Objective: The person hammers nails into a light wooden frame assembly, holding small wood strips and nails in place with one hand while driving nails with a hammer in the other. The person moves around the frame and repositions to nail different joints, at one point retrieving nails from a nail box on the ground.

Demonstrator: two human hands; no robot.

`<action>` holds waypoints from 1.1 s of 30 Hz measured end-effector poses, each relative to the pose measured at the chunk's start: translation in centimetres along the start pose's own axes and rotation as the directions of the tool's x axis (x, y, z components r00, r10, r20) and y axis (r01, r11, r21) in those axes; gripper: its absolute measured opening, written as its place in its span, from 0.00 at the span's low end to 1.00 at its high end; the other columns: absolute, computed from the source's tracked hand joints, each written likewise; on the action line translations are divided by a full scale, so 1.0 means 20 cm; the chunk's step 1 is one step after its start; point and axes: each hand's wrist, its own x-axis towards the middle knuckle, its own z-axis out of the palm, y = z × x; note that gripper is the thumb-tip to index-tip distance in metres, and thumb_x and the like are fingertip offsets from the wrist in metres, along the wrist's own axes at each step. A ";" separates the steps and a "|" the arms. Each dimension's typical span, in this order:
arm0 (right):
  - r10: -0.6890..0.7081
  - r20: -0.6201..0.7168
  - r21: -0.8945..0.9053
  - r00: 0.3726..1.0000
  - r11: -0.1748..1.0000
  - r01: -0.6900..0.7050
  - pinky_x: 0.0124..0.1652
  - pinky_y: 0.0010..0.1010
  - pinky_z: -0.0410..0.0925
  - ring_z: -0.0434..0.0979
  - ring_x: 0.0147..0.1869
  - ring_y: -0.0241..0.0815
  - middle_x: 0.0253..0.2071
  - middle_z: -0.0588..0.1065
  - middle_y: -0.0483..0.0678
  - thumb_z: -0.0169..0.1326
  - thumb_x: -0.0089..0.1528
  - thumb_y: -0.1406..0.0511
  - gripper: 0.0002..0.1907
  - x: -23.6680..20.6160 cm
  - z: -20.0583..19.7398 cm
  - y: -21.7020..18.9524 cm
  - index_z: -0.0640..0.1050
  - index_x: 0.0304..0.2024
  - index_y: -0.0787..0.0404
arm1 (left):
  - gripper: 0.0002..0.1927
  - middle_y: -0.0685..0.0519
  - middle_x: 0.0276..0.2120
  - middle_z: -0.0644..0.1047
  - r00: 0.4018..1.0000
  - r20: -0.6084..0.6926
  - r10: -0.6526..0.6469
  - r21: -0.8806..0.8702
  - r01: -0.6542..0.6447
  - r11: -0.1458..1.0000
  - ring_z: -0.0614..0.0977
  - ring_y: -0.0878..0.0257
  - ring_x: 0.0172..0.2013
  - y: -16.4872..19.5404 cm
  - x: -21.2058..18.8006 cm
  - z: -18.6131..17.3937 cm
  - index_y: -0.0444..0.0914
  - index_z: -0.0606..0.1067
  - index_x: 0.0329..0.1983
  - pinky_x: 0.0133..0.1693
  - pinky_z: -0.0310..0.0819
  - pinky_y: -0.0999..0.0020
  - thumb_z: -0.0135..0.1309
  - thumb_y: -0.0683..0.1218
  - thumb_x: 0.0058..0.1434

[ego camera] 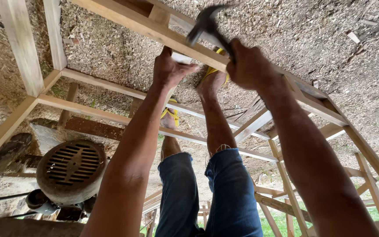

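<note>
While the right hand (248, 66) clenches one dark metal hammer (207, 27), the left hand (169, 68) presses open-fingered on one pale wooden frame rail (123, 19).

Dark-headed hammer (207, 24) raised aslant over pale wooden frame rail (154, 28), rail unpainted, above sawdust-strewn ground

I am in an open-air carpentry workshop. I stand inside a bare wooden frame (110, 90) of pale planed rails, and the ground (312, 30) all around it is thick with wood shavings. Left of the frame sits a rusty round motor (71, 169). Beyond the frame, more timber frames (281, 197) stand on grass.
</note>
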 end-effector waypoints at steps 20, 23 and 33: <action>0.034 -0.089 0.030 0.995 0.999 -0.032 0.24 0.41 0.72 0.73 0.22 0.44 0.26 0.72 0.54 0.49 0.68 0.65 0.11 -0.05 0.14 0.18 0.68 0.50 0.64 | 0.31 0.47 0.34 0.82 0.896 -0.115 0.429 0.666 -0.251 0.702 0.85 0.60 0.28 -0.12 0.00 0.02 0.34 0.68 0.48 0.33 0.85 0.66 0.70 0.52 0.50; 0.004 -0.144 0.062 0.990 0.998 0.005 0.19 0.38 0.71 0.68 0.20 0.41 0.27 0.69 0.51 0.49 0.71 0.63 0.09 -0.07 0.14 0.20 0.69 0.48 0.63 | 0.26 0.47 0.29 0.83 0.926 -0.169 0.337 0.705 -0.125 0.698 0.85 0.58 0.25 -0.18 -0.04 -0.02 0.36 0.69 0.45 0.31 0.84 0.64 0.67 0.49 0.48; -0.067 -0.165 -0.054 0.984 0.997 0.058 0.23 0.39 0.73 0.78 0.25 0.47 0.29 0.74 0.56 0.55 0.69 0.62 0.16 -0.04 0.37 0.04 0.66 0.50 0.66 | 0.25 0.44 0.30 0.81 0.948 -0.267 0.176 0.698 0.065 0.713 0.85 0.55 0.24 -0.21 -0.19 -0.01 0.34 0.67 0.46 0.27 0.84 0.61 0.64 0.48 0.51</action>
